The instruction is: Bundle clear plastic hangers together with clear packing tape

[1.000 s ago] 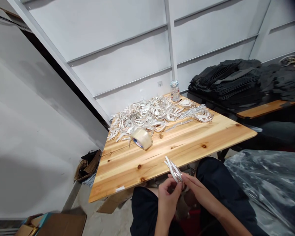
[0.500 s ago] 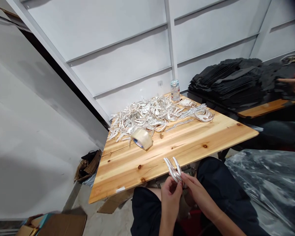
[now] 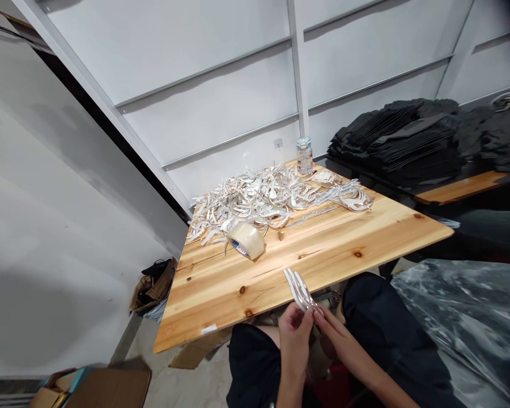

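Near the table's front edge, above my lap, my left hand (image 3: 294,327) is closed on a small bundle of curved white strips (image 3: 298,288) with shiny coppery edges. My right hand (image 3: 335,334) pinches the lower end of the same bundle from the other side. The strips' white tips point up and away from me, lying close together. My fingers hide their lower ends. A large loose heap of similar curved strips (image 3: 255,195) covers the far part of the wooden table (image 3: 221,283). Bunched strips (image 3: 352,198) lie at the heap's right.
A roll of clear tape (image 3: 250,241) lies before the heap. A clear bottle with a blue lid (image 3: 304,156) stands at the back. Stacked black sheets (image 3: 399,136) fill another table at right. Clear plastic sheeting (image 3: 463,317) lies right of my leg; a cardboard box (image 3: 110,388) is lower left.
The strips in my hands, earlier split into two parts with a gap between their tips, now lie together. Another person's hand at the far right has left the view.
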Tool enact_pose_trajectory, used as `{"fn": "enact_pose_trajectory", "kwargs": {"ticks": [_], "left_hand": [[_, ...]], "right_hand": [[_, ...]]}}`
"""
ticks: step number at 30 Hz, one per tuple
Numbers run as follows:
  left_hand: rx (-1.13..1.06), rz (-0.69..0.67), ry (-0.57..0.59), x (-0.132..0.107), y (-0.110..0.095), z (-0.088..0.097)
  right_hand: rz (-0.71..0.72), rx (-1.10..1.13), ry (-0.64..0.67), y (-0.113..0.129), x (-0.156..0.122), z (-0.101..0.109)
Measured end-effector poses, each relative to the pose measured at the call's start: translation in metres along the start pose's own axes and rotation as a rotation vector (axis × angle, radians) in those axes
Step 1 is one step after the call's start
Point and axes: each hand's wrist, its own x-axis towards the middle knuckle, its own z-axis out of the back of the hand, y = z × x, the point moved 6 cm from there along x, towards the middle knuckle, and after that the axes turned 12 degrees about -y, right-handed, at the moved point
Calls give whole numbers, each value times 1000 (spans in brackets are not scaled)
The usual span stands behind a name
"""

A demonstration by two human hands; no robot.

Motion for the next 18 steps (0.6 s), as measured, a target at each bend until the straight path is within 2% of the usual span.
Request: {"fn": "enact_pose_trajectory", "kwargs": {"ticks": [5, 8, 13, 18], "left_hand": [[-20, 35, -14, -1, 1, -3], [-7, 33, -18, 0, 2, -5], [-107, 59, 60, 4, 4, -5], [-86, 61, 13, 5, 0, 0]], "right_hand": [[152, -184, 74, 11, -6, 4], [196, -241, 64, 15, -4, 8], [197, -246, 48, 13, 1, 7], [130, -168, 49, 9, 5, 0]]}}
